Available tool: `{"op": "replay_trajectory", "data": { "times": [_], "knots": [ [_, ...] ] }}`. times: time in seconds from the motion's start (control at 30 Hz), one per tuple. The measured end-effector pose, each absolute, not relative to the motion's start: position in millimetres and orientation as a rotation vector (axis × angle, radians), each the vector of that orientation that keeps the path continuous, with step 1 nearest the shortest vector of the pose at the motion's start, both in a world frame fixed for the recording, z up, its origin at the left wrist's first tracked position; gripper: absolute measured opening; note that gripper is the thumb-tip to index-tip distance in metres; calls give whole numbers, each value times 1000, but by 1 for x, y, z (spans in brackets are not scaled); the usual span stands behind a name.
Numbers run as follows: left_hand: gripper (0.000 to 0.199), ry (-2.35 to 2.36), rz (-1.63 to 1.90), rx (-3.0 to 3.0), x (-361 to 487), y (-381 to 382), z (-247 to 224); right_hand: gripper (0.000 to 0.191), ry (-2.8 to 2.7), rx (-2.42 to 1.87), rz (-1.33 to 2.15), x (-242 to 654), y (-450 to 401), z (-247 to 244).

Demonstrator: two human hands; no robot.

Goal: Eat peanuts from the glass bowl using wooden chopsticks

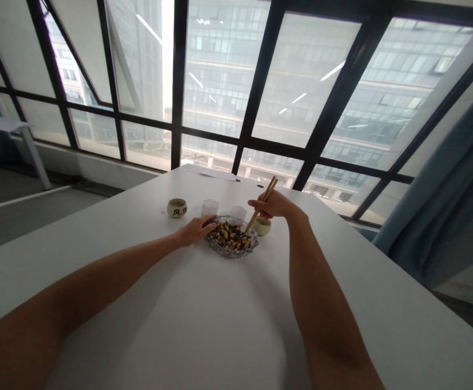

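Note:
A clear glass bowl (229, 253) with a wavy rim stands on the white table, holding a mix of pale nut-like pieces and dark bits (227, 235). My left hand (196, 231) grips the bowl's left rim between thumb and fingers. Wooden chopsticks (255, 215) are held in my right hand (277, 205), slanting down so their tips reach into the mix at the right side of the bowl. Under my right hand is a small pale-green cup (263, 227), partly covered by it. Whether the tips pinch a piece is too small to tell.
Left of the bowl sits another pale-green cup (177, 209) with dark characters. Two translucent plastic cups (209, 207) (238, 213) stand just behind the bowl. White paper (211, 173) lies at the far edge of the table (220, 325). Black-framed windows and a blue curtain (435, 206) lie beyond.

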State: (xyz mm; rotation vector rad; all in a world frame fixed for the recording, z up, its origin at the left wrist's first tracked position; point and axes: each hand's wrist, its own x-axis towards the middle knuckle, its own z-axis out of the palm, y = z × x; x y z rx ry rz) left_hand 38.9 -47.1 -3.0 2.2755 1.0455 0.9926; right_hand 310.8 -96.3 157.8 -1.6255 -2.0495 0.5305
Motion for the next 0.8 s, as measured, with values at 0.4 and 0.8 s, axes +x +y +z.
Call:
{"op": "replay_trajectory", "data": {
  "times": [0.4,0.8],
  "knots": [
    [63,1061,983,2288,38,-47,-2,42,-2072,-1570,602,306,-86,147],
    [66,1059,977,2290,36,-48,-2,38,-2077,-1559,602,303,-93,153]
  ]
}}
